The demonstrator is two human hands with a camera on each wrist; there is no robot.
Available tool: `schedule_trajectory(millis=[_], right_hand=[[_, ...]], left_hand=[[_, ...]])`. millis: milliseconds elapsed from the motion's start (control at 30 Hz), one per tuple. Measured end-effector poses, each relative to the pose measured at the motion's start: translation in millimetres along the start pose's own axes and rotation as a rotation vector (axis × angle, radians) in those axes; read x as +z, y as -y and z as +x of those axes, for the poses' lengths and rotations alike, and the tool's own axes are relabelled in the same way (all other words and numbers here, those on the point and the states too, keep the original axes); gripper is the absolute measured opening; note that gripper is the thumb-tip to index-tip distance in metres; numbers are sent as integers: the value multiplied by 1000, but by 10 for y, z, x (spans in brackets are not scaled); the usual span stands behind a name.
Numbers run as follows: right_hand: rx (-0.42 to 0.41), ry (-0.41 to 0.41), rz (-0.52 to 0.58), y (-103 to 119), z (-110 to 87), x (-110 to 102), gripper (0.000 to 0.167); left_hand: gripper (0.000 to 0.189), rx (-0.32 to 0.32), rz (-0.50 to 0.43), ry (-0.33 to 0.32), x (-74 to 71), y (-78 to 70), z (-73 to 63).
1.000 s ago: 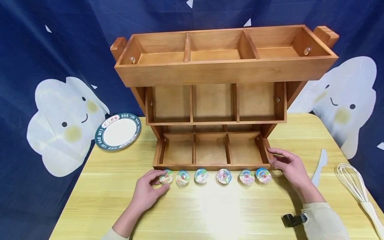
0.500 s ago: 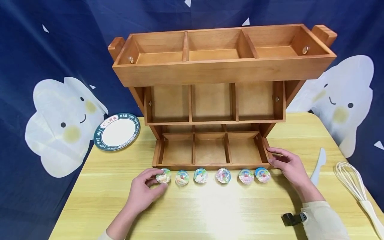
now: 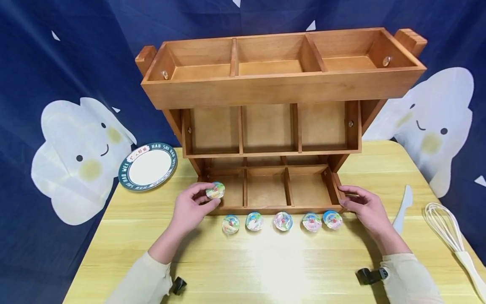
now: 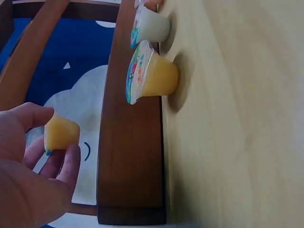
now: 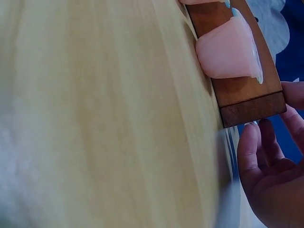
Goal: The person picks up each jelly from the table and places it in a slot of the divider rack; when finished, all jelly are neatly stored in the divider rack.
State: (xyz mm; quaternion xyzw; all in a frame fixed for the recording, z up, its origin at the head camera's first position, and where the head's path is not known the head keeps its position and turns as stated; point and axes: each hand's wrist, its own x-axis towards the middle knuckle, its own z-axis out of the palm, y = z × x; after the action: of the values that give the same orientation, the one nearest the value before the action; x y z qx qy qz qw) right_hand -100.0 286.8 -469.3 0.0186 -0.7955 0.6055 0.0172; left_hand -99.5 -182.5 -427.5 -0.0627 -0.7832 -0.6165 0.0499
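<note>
My left hand (image 3: pixel 191 207) pinches a small jelly cup (image 3: pixel 215 190) between thumb and fingers, over the left compartment of the bottom tray (image 3: pixel 262 210). This tray belongs to a three-tier wooden rack (image 3: pixel 281 90). In the left wrist view the held jelly cup (image 4: pixel 61 133) shows orange-yellow contents. My right hand (image 3: pixel 366 209) grips the bottom tray's right front corner; in the right wrist view, my fingers (image 5: pixel 293 95) and thumb lie about that wooden corner (image 5: pixel 254 110). Several more jelly cups (image 3: pixel 283 221) stand in a row before the tray, orange, white and pink.
A green-rimmed plate (image 3: pixel 149 166) lies at the back left. On the right are a pale blue plastic knife (image 3: pixel 403 209) and a white whisk (image 3: pixel 452 236). The rack's upper tiers overhang the bottom tray. A dark blue curtain (image 3: pixel 87 38) hangs behind.
My left hand has lifted the leftmost jelly cup off the table, moving it forward and slightly right over the tray. My right hand has stayed at the corner.
</note>
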Motion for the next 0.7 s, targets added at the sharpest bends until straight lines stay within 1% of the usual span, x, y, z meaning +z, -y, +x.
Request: schedule_trajectory(millis=[133, 267, 400, 567, 633, 700], right_hand=[[4, 2, 11, 4, 0, -1, 37], [16, 5, -2, 9, -1, -2, 38], [25, 6, -6, 13, 0, -3, 38], [25, 10, 15, 5, 3, -9, 37], [26, 11, 25, 4, 4, -12, 37], [27, 14, 37, 5, 2, -14, 37]], left_hand=[[38, -83, -41, -9, 126, 40, 212], [39, -144, -29, -12, 244, 121, 364], [39, -177, 43, -3, 320, 203, 461], [37, -218, 184, 35, 372, 258, 542], [36, -222, 235, 46, 388, 270, 563], [36, -222, 256, 46, 402, 278, 574]])
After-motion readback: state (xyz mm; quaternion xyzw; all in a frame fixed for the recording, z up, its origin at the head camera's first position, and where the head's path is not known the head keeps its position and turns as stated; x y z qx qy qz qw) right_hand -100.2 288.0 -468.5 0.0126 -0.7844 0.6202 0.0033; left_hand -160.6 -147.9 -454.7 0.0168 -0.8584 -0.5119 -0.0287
